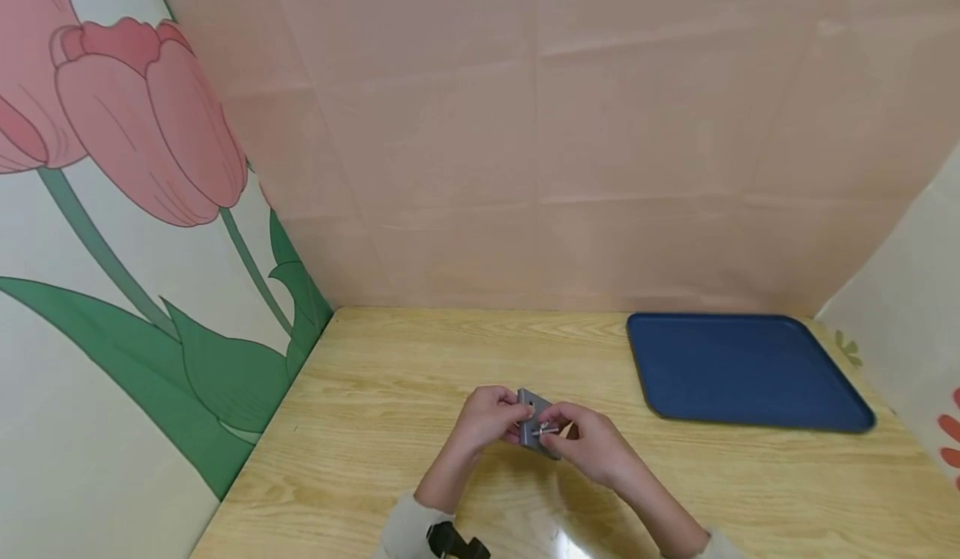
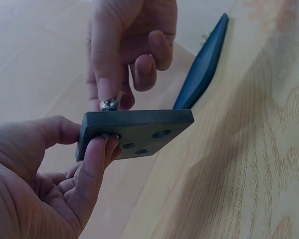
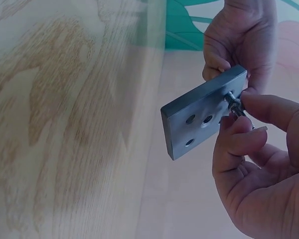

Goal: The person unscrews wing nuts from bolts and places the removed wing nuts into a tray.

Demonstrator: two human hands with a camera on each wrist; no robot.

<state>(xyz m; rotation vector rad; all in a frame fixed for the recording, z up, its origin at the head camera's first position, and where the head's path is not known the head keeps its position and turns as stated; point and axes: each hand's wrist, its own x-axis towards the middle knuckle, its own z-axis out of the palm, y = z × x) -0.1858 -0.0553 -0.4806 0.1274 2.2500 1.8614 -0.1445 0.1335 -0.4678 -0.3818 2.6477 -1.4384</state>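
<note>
My left hand (image 1: 482, 417) holds a grey rectangular plate (image 3: 177, 130) by one end, thumb on one face and fingers behind it. Several round holes pierce the plate. A silver threaded bolt (image 3: 229, 97) stands out from a hole near the held end, with a nut (image 3: 235, 105) around its shaft. My right hand (image 1: 592, 449) pinches the bolt at the nut between thumb and index finger, while its other fingers curl loosely. In the left wrist view, a left fingertip presses the plate's underside close to the bolt's hole. The plate is tilted and held above the table.
A blue tray (image 1: 750, 371) lies on the wood-grain table (image 1: 397, 359) at the right, beyond my right hand. A pinkish-beige sheet (image 1: 525, 126) hangs behind the table. A tulip-printed panel (image 1: 150, 126) borders the left side, and a pale panel (image 1: 915, 267) the right.
</note>
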